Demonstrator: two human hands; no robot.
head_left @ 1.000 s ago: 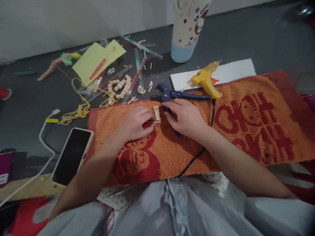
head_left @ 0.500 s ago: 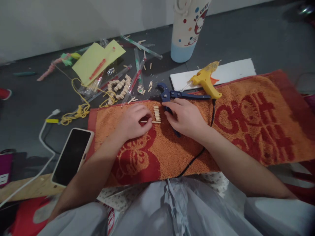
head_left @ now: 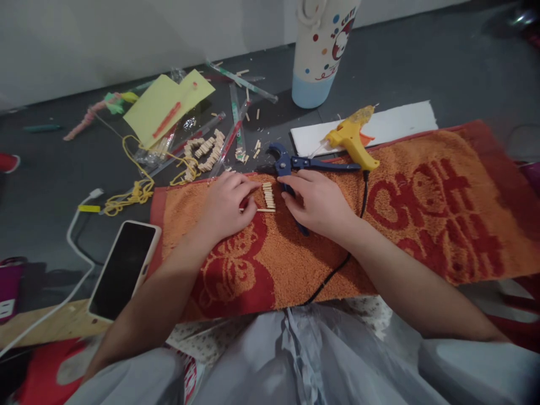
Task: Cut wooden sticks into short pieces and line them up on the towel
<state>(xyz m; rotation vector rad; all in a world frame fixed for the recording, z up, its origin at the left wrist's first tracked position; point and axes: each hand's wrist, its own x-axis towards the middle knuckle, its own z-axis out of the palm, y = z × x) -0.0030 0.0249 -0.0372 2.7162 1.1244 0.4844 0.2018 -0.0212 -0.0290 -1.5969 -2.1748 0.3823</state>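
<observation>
My left hand (head_left: 231, 203) lies on the orange towel with thumb and index finger apart. Its index fingertip is by the upper left of a short row of cut wooden sticks (head_left: 269, 195). A longer thin wooden stick (head_left: 265, 210) lies along the bottom of that row, its left end passing behind my left thumb. To the right, my right hand (head_left: 316, 201) is closed around one handle of the blue pliers (head_left: 283, 163). The pliers lie spread on the towel, their other handle stretching right. My palm covers part of the gripped handle.
A yellow glue gun (head_left: 352, 138) rests on a white board (head_left: 400, 125), its black cord crossing the towel (head_left: 329, 253). Behind are a tumbler (head_left: 314, 84), plastic tubes, stick scraps and a curved stick piece (head_left: 217, 149). Yellow string (head_left: 135, 194) and a phone (head_left: 124, 269) are at left.
My left thumb and index finger have parted from their pinch on the long stick, and the index finger has moved up beside the row. My right hand and the pliers stay put.
</observation>
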